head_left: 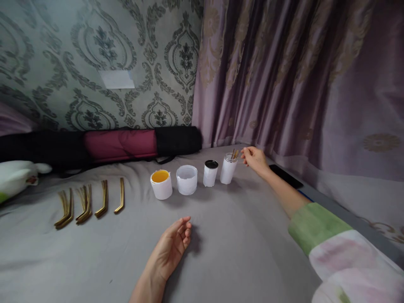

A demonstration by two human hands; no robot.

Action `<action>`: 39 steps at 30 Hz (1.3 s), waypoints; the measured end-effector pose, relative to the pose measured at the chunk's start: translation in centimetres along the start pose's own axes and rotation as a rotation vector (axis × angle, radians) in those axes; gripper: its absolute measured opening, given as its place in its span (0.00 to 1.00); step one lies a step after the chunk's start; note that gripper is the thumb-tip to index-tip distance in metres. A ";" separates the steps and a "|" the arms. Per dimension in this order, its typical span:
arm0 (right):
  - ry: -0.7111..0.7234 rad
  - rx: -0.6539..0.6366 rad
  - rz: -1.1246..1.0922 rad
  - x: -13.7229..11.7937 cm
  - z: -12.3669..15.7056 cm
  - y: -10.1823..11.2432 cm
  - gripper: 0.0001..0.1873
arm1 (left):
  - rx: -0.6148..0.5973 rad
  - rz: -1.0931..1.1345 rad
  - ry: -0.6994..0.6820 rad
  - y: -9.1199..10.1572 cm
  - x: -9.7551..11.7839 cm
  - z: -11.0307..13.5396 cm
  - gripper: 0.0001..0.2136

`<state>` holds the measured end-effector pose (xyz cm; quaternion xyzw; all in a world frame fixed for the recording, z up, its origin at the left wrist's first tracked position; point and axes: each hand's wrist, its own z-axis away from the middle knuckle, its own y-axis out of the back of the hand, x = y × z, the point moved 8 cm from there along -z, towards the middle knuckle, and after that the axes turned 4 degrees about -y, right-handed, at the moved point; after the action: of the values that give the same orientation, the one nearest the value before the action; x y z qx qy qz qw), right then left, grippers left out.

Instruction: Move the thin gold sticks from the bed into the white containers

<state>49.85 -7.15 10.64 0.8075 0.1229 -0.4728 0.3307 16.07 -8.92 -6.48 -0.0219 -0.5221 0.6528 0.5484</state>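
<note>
My right hand [253, 160] is beside the rim of a tall white-wrapped jar [227, 170], its fingers drawn together in a loose pinch with nothing visible in them. Several thin gold-tipped sticks [235, 154] poke out of that jar, just left of my fingertips. My left hand [174, 244] hovers low over the grey sheet, palm turned sideways, fingers loosely curled and apart, holding nothing. Left of the jar are a white can with a black interior [209, 174], a wide white tub [187, 181] and a white tub with a yellow inside [162, 187].
Bunches of gold bent straws [83, 206] lie in a row at left, with a smaller bunch [120, 195] nearest the tubs. A black and maroon roll bag [120, 144] lies along the wall. A white plush toy [19, 179] is far left, a black phone-like slab [285, 176] behind my right wrist.
</note>
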 end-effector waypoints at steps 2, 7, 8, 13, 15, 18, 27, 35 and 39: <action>0.006 0.018 -0.008 -0.3 0.4 0.5 0.14 | 0.000 -0.003 0.000 -0.1 0.0 0.0 0.10; 0.013 0.042 -0.051 -0.5 1.4 1.3 0.15 | 0.005 -0.008 -0.004 -0.1 0.0 0.0 0.10; 0.013 0.047 -0.068 -0.4 1.6 1.5 0.16 | 0.004 -0.006 -0.004 0.0 0.0 0.0 0.10; -0.016 0.076 -0.174 0.3 2.9 2.0 0.17 | -0.007 0.006 0.001 0.1 -0.1 0.0 0.09; -0.030 0.081 -0.212 0.5 3.5 2.1 0.17 | -0.006 0.007 0.000 0.1 -0.1 0.0 0.09; -0.060 0.082 -0.268 0.5 4.4 2.2 0.17 | 0.002 0.007 0.000 0.0 0.0 0.1 0.09; -0.165 0.022 -0.398 0.6 8.2 0.1 0.17 | -0.004 0.023 -0.004 -0.2 0.1 0.1 0.08; -0.266 -0.125 -0.516 0.9 12.9 -5.1 0.16 | -0.012 0.041 -0.003 0.0 -0.1 0.1 0.07; -0.358 -0.225 -0.541 1.1 15.4 -8.8 0.17 | -0.019 0.053 -0.014 -0.2 -0.1 0.1 0.07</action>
<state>35.40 -10.72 0.92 0.6084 0.3240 -0.6610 0.2965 16.15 -9.12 -6.32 -0.0366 -0.5314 0.6622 0.5271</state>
